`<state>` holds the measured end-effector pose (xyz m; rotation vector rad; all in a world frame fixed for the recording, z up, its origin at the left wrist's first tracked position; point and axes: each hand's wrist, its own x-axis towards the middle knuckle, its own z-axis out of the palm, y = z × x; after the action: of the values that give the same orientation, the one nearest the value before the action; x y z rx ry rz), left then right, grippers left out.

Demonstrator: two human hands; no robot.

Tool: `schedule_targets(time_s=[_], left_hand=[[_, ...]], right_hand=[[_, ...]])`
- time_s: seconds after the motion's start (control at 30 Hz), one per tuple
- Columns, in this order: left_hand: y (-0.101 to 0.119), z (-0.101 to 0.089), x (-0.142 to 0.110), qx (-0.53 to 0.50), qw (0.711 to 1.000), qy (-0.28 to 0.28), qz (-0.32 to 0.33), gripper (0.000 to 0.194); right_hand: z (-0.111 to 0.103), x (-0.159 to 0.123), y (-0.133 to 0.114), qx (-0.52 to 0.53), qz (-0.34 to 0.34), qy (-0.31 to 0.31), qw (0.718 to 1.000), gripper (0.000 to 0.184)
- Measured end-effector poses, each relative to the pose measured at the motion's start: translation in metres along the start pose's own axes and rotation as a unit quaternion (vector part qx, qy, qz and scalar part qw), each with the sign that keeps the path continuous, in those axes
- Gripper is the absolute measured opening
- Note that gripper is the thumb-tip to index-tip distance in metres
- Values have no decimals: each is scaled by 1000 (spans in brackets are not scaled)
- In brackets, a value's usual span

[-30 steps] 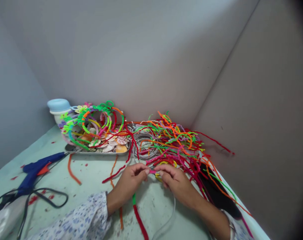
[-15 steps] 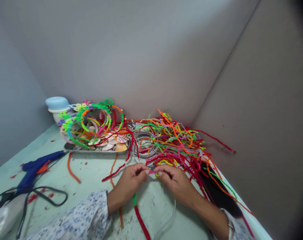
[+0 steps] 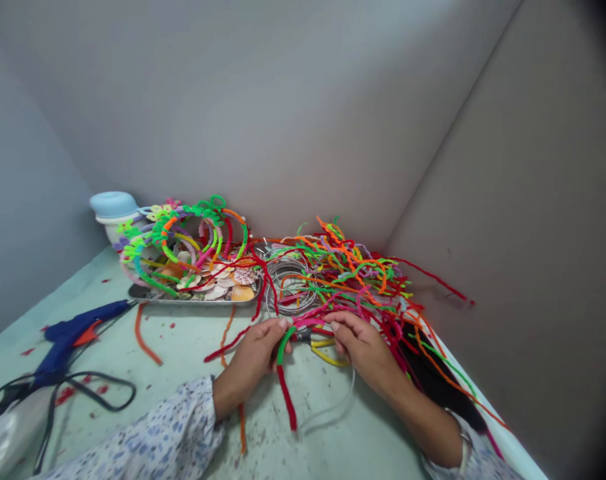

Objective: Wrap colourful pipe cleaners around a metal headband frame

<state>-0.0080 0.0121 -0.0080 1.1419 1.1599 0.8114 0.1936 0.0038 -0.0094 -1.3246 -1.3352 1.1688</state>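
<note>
My left hand point(image 3: 250, 360) is closed on a pipe cleaner with a green top and red lower part point(image 3: 285, 380), which curves up over my fingers. My right hand point(image 3: 365, 350) pinches the other side, near yellow strands point(image 3: 327, 357) and a thin clear hoop point(image 3: 340, 403) lying on the table. Both hands sit at the front edge of a big tangle of coloured pipe cleaners point(image 3: 353, 280). What exactly my right fingers grip is hard to make out.
A metal tray point(image 3: 193, 298) with shells and looped pipe-cleaner headbands stands at the back left, a pale blue lidded pot point(image 3: 113, 207) behind it. A blue glue gun point(image 3: 67, 337) with black cord point(image 3: 83, 393) lies at the left. Wire rings point(image 3: 287, 287) lie behind my hands. Grey walls enclose the corner.
Both hands moved slightly away from me toward the tangle. The green and red pipe cleaner has been lifted off the table and bent up over my left fingers.
</note>
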Motion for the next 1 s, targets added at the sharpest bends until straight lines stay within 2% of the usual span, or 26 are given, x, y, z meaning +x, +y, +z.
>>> schedule_targets(time_s=[0.17,0.3,0.5,0.63,0.77,0.87,1.0], left_hand=[[-1,1,2,-13,1000,-19,-5,36],[0,0,2,1,1000,-13,4,32],[1,-1,0,4,1000,-18,15,35],[-2,-2,-1,7,998,-48,41,39],[0,0,-2,18,994,-82,74,34],[4,2,-3,26,992,-106,68,29],[6,4,-4,29,994,-96,46,22]], right_hand=[[-2,1,-2,1,-4,15,1000,28],[-1,1,-6,-1,-12,11,1000,30],[-1,-1,-11,-41,-12,5,999,23],[0,-7,-13,-40,-11,-45,998,21],[5,-13,-14,-63,-35,-104,992,22],[9,-16,-12,-79,-44,-116,989,22],[11,-14,-7,-57,-21,-124,990,22]])
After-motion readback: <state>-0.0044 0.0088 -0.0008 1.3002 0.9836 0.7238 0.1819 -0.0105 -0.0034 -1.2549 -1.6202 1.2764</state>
